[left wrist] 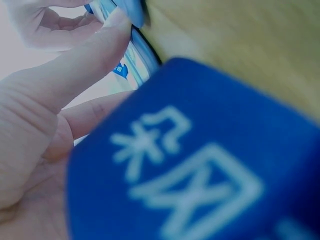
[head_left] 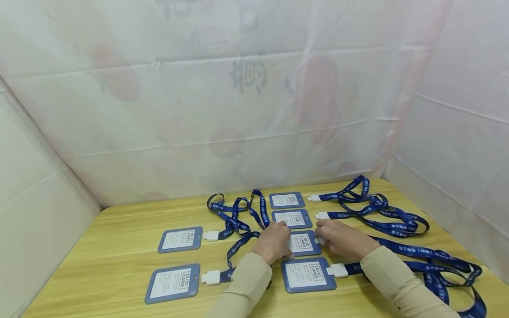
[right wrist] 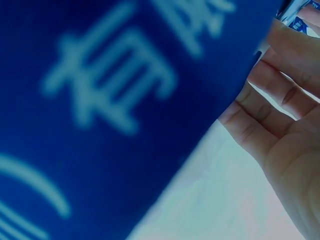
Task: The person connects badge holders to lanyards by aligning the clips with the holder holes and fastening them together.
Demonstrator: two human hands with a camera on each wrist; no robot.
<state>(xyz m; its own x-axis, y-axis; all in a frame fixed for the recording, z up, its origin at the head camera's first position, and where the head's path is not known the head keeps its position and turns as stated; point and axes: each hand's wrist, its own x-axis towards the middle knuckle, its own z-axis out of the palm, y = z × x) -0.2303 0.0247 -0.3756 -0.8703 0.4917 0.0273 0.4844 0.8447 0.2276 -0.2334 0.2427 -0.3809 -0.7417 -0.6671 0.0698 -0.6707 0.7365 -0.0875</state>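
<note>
Left hand: point(head_left: 273, 242) gripping the 9 o'clock end of the held badge holder point(head_left: 304, 244), thumb and fingers closing on it.
Right hand: point(head_left: 343, 237) reaching in from 3 o'clock, its fingers pinching a white clip point(head_left: 319, 240) at that badge holder's slotted end; the exact contact is hiding behind the fingers.
Held badge holder: lying third from the far edge in the right-hand column, its printed card facing up.
Clip's strap: a blue lanyard point(head_left: 415, 250) running out from under the right hand toward 3 o'clock.
Neighbours: the nearest badge holder point(head_left: 309, 276) is sitting at 6 o'clock, its clip point(head_left: 339, 270) touching it; two more point(head_left: 292, 219) are lying toward 11 o'clock, their clips resting apart from them.
Left pair: two badge holders point(head_left: 180, 240) resting toward 9 and 8 o'clock.
Tabletop: yellow wood-grain surface point(head_left: 107, 260) supporting everything.
</note>
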